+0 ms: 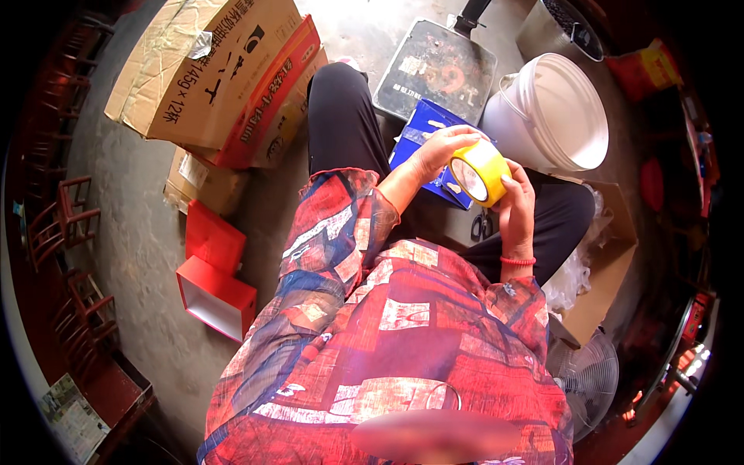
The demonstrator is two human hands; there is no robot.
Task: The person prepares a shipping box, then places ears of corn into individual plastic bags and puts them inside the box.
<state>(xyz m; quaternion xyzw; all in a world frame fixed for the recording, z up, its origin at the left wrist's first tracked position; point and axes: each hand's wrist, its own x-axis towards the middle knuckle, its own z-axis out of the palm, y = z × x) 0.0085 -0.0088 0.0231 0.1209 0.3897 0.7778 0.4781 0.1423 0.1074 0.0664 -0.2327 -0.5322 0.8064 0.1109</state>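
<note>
A roll of yellow tape (490,160) is held up in front of my lap between both hands. My left hand (446,153) is closed on its upper left side, fingers over the top edge. On the right side, my right hand (518,198) grips it with bent fingers, and a red band circles that wrist. The roll's round core faces toward me at a tilt. Below and behind it lies a blue box (421,124), partly hidden by my left hand and the tape. Dark-handled scissors (481,225) rest on the floor between my legs, under my right hand.
Stacked cardboard cartons (209,77) stand at the far left, with an open red box (218,293) nearer. A platform scale (438,68) and a white bucket (558,112) stand ahead. At the right are a carton with plastic bags (608,263) and a fan (593,380).
</note>
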